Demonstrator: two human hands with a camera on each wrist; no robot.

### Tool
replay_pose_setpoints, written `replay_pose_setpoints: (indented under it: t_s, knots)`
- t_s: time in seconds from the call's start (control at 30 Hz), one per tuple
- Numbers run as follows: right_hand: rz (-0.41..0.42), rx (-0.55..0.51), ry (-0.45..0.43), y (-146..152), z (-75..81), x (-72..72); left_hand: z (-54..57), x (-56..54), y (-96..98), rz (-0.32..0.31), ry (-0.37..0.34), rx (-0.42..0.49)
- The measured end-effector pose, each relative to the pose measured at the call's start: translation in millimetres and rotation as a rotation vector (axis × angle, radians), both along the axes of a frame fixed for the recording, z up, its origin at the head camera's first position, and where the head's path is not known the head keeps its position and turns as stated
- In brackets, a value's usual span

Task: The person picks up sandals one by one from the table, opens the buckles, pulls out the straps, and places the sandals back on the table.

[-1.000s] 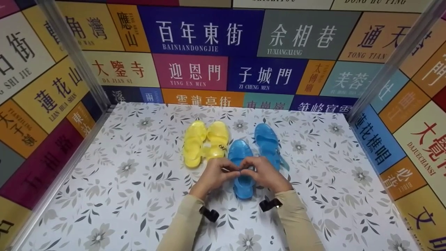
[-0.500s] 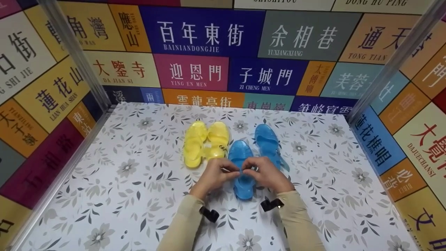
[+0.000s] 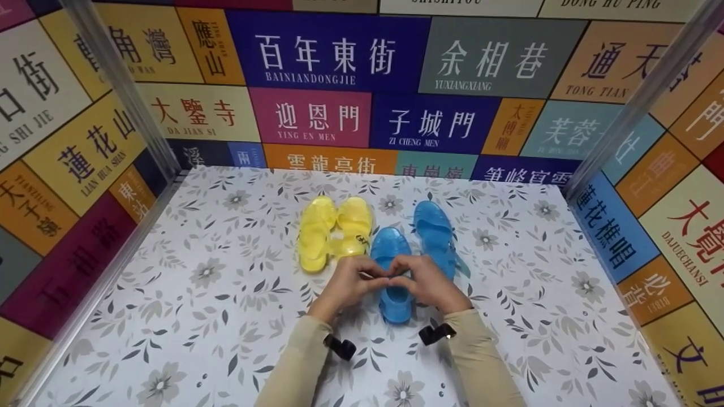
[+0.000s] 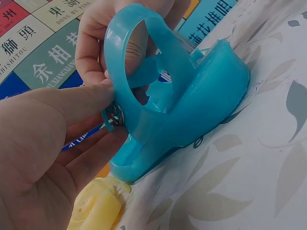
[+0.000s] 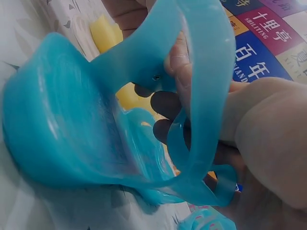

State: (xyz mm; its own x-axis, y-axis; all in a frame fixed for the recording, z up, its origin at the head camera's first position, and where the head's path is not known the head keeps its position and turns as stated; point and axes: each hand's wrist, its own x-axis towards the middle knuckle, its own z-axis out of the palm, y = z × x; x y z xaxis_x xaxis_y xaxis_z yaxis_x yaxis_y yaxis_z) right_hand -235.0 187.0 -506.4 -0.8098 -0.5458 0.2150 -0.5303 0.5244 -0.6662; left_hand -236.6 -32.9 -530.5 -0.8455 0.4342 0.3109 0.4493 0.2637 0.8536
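Observation:
A translucent blue jelly sandal (image 3: pixel 392 240) lies upright with its toe pointing away, under both hands. At its ankle strap (image 4: pixel 120 38), my left hand (image 3: pixel 352 284) pinches the part by a small metal buckle (image 4: pixel 115 114), thumb on top. My right hand (image 3: pixel 430 281) has its thumb and fingers around the strap from the other side, pinching it near the buckle. The two hands' fingertips meet over the sandal. In the right wrist view, the strap's loop stands up around the right thumb (image 5: pixel 181 60). The other blue sandal (image 3: pixel 432 223) lies just beyond the right hand.
Two yellow sandals (image 3: pixel 317 234) sit side by side beyond the left hand. A white cloth (image 3: pixel 198 316) with grey leaves and flowers covers the table. Walls with colourful lettered panels (image 3: pixel 317 51) enclose the back and sides.
My right hand drew slightly away to the right half a second ago and has come back to the left fingertips. The left hand and the sandals stay in place.

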Motion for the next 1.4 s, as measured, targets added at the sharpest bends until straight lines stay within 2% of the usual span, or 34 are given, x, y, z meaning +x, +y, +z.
replay_pose_setpoints:
  t_s: [0.2, 0.47, 0.7, 1.07, 1.4]
  knots:
    - [0.018, -0.011, 0.037, 3.4, -0.4, -0.3, -0.8, -0.3, 0.4, -0.022, 0.031, 0.014]
    - [0.03, 0.0, 0.058, 3.2, 0.0, 0.1, -1.7, 1.8, 1.8, 0.023, 0.041, 0.0]
    - [0.04, -0.017, 0.07, 9.8, 0.8, -0.6, -5.5, 0.8, 2.3, 0.01, 0.012, 0.018]
    - [0.024, 0.011, -0.013, 7.2, 2.5, 1.0, -4.4, 0.4, 1.7, 0.005, 0.007, 0.011]
    - [0.046, 0.001, 0.001, 8.2, 1.6, -0.4, -2.5, 0.5, 1.1, 0.001, -0.026, 0.022]
